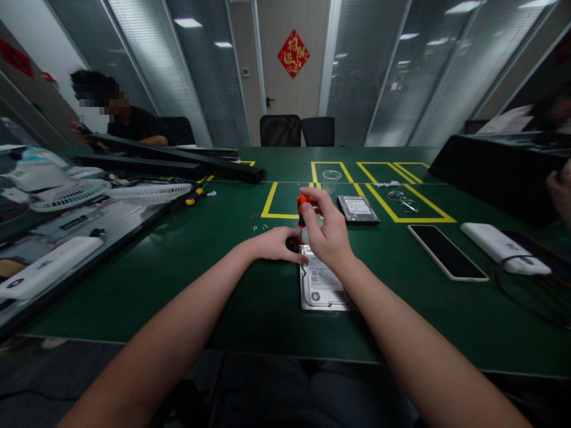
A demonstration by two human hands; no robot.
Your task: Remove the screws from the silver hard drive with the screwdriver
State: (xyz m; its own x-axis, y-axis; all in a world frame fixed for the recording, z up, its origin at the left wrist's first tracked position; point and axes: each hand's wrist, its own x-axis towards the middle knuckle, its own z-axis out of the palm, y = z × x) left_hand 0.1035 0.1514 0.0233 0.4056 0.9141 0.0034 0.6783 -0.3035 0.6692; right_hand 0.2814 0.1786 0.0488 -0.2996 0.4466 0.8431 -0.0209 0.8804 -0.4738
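A silver hard drive [323, 290] lies label side up on the green table in front of me. My right hand [330, 232] is closed around the orange and black handle of a screwdriver [304, 205]. The screwdriver stands nearly upright, its thin shaft pointing down at the drive's far left corner; whether the tip sits in a screw is too small to tell. My left hand [274, 242] grips the drive at that same corner, thumb on the top face and index finger close to the shaft. Its other fingers are partly hidden. My right hand and forearm cover the drive's right side.
Beyond lie a second hard drive [358, 208], a clear cup [331, 180] and glasses [407, 205]. Rightward are a phone [447, 252] and white device [504, 248]. Small bits [260, 227], a yellow-handled screwdriver [194, 196] and black bars [187, 157] lie left. Two people sit nearby.
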